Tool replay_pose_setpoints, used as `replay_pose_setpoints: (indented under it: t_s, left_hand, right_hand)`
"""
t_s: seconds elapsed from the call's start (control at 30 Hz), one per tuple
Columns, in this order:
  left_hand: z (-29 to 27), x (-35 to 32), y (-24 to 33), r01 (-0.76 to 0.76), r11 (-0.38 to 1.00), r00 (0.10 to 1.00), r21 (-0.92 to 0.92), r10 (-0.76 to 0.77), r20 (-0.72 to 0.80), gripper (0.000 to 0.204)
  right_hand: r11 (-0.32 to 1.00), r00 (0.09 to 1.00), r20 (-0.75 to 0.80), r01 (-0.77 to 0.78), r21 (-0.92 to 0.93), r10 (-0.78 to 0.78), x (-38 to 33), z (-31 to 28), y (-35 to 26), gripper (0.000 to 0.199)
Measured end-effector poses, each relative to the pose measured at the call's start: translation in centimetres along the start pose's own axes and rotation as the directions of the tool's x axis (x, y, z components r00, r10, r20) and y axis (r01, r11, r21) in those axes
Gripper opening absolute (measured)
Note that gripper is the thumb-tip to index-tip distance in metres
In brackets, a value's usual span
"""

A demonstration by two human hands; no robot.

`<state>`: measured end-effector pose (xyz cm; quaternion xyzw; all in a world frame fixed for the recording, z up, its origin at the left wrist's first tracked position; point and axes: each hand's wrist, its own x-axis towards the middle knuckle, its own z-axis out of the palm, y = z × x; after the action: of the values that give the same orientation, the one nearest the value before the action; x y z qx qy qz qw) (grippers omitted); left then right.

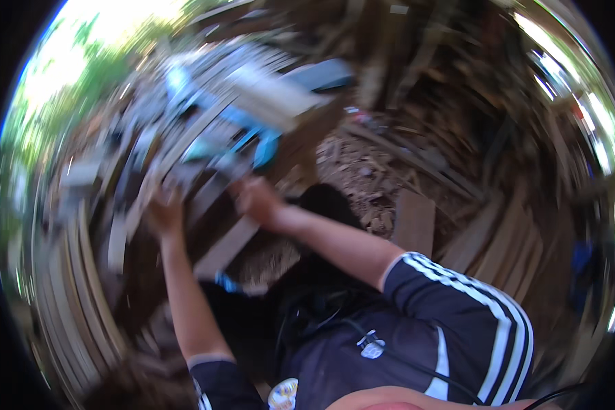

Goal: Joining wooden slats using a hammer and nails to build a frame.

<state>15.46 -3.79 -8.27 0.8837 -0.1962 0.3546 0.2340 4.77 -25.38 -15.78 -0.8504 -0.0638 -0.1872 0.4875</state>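
Observation:
The whole picture is smeared by motion. My left hand [164,213] reaches forward onto a pile of grey wooden planks [184,147] that slant up to the right; its grip is too blurred to read. A little to the right, my right hand [255,198] is stretched out just below a blue object [263,147] and beside a pale short plank [227,246]. Whether either hand holds anything cannot be made out. Both arms wear short dark sleeves with white stripes.
A flat pale board [277,96] lies on top of the blue object. Sawdust and wood chips [362,178] cover the ground ahead. More planks [485,232] lie stacked to the right and curved boards [68,287] at the left. Trees and bright sky [82,61] show at the upper left.

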Motion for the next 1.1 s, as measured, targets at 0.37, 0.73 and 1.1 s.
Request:
replay_pose_setpoints:
  t_s: [0.37,0.73,1.1]
  left_hand:
    - [-1.5,-0.6,0.4,0.099,0.984,0.989,0.145,-0.081,-0.126,0.036]
    - [-0.8,-0.3,0.6,0.031,0.991,0.991,0.131,-0.014,-0.133,0.033]
    - [-1.1,0.2,0.4,0.045,0.986,0.993,0.158,-0.026,-0.118,0.036]
  right_hand:
    - [0.998,0.998,-0.032,0.046,-0.042,-0.048,0.9,-3.0,-6.4,0.021]
    - [1.0,0.994,-0.106,0.01,-0.016,-0.012,0.3,-2.3,-6.0,0.023]
    - [0.999,0.994,-0.106,0.026,-0.035,-0.03,0.2,-2.1,-5.8,0.025]
